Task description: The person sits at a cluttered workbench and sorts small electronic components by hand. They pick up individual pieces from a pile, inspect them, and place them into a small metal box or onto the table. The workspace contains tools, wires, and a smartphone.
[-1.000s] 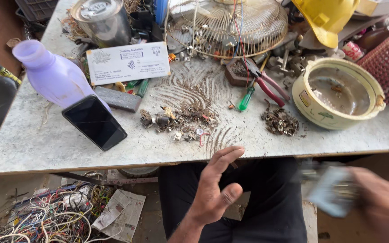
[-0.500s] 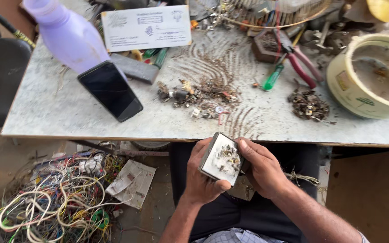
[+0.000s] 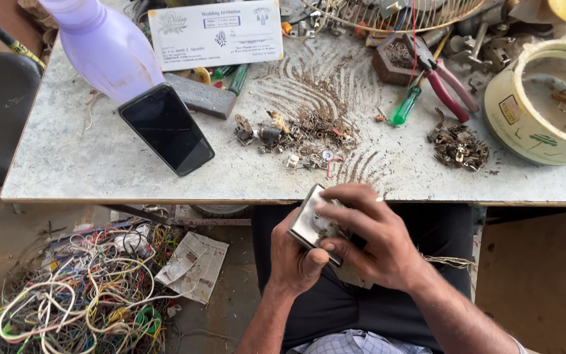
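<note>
The plate [image 3: 310, 221] sits low in the frame centre, tilted, long axis toward upper left. The left hand [image 3: 296, 252] grips it closed from below; the right hand [image 3: 368, 239] closes on it from the right.

Bare table [image 3: 86, 164] lies open left of the phone [image 3: 166, 128]. Scrap pile [image 3: 296, 134], pliers [image 3: 443, 82] and bowl [image 3: 542, 98] crowd the right half.
</note>
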